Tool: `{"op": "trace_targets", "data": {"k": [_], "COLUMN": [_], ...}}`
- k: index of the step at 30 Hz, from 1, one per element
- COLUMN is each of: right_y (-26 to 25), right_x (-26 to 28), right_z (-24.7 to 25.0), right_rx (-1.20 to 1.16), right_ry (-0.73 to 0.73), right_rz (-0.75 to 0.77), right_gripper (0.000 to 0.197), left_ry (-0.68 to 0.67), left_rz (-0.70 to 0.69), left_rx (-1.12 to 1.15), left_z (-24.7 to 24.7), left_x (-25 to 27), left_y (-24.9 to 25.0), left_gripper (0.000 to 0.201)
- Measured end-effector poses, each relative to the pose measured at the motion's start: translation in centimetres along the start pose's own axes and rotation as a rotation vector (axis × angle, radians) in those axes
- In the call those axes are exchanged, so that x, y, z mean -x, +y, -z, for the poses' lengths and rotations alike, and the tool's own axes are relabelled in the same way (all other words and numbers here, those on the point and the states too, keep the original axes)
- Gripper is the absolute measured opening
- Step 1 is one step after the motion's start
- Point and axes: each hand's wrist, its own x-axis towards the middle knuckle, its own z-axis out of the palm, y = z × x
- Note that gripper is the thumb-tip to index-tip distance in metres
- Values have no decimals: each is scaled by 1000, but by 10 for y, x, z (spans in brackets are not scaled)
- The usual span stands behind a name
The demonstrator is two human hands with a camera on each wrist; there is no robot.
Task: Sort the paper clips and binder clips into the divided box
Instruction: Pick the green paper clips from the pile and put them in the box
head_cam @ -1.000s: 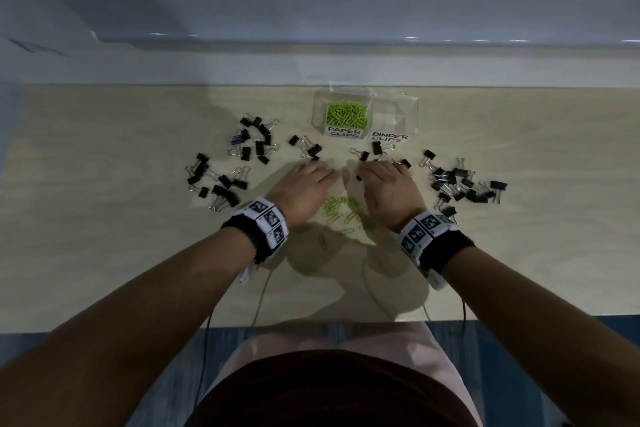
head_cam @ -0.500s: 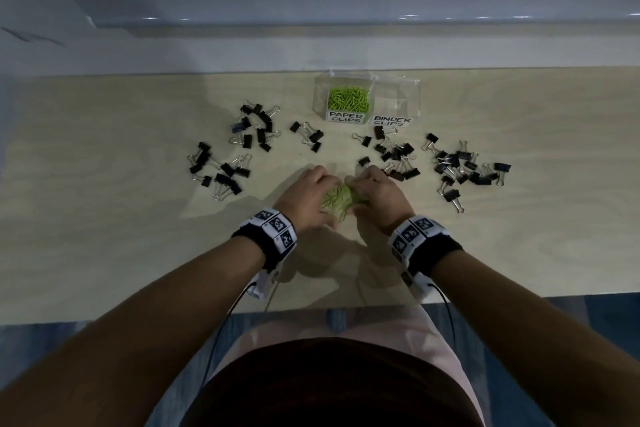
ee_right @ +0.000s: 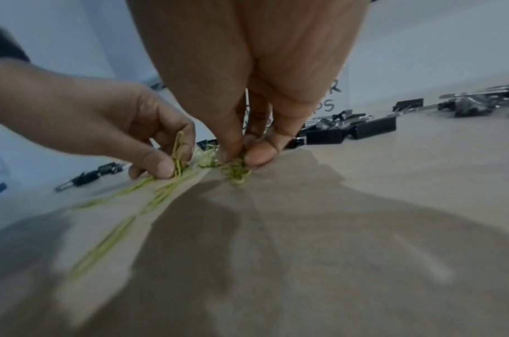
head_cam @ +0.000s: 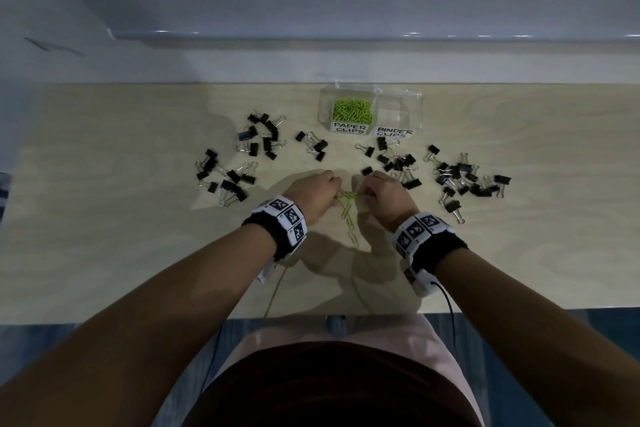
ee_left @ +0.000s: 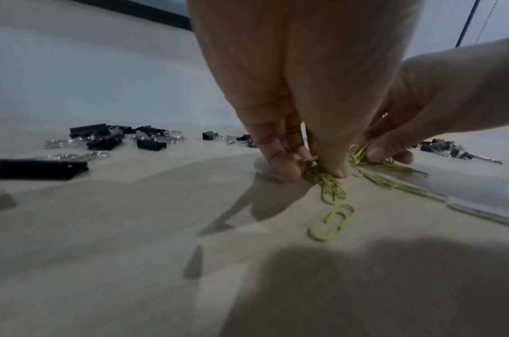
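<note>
A clear divided box [head_cam: 398, 104] stands at the back centre; its left cell, labelled PAPER CLIPS, holds green paper clips [head_cam: 353, 110], and the right cell, labelled BINDER CLIPS, looks empty. My left hand [head_cam: 313, 196] pinches a bunch of green paper clips [ee_left: 323, 180] against the table. My right hand [head_cam: 386, 196] pinches another bunch of paper clips [ee_right: 235, 172] beside it. A few loose green clips [head_cam: 349, 222] trail toward me between the hands. Black binder clips lie in a left pile [head_cam: 228, 177] and a right pile [head_cam: 460, 177].
More binder clips lie in groups at the back left [head_cam: 263, 137], centre [head_cam: 313, 146] and just right of my right hand [head_cam: 398, 161]. The wooden table [head_cam: 104, 236] ends at a near edge by my lap. A wall ledge [head_cam: 346, 36] runs behind the box.
Both hands drew together over the scattered green paper clips, raked them toward me, and now each pinches a bunch, with a small gap between the hands.
</note>
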Motion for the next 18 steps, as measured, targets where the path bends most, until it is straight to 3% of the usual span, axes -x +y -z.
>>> {"op": "trace_targets", "data": {"k": [4, 8, 13, 18], "right_y": [-2, -19, -35, -34], "right_x": [-10, -34, -83, -99], "right_z": [18, 51, 85, 92], "right_rx": [-122, -267, -216, -206], "right_ry": [17, 153, 300, 283], "right_rz": [-94, -154, -136, -183], "right_gripper": [10, 9, 5, 15], "left_ry": [-51, -126, 101, 297], "left_rz": [-35, 9, 45, 169], "left_rx": [-3, 125, 348, 403], "left_z": [8, 26, 77, 119], "left_x": [0, -4, -15, -49], "left_y": [-1, -3, -3, -4], "left_gripper": [17, 21, 13, 19]}}
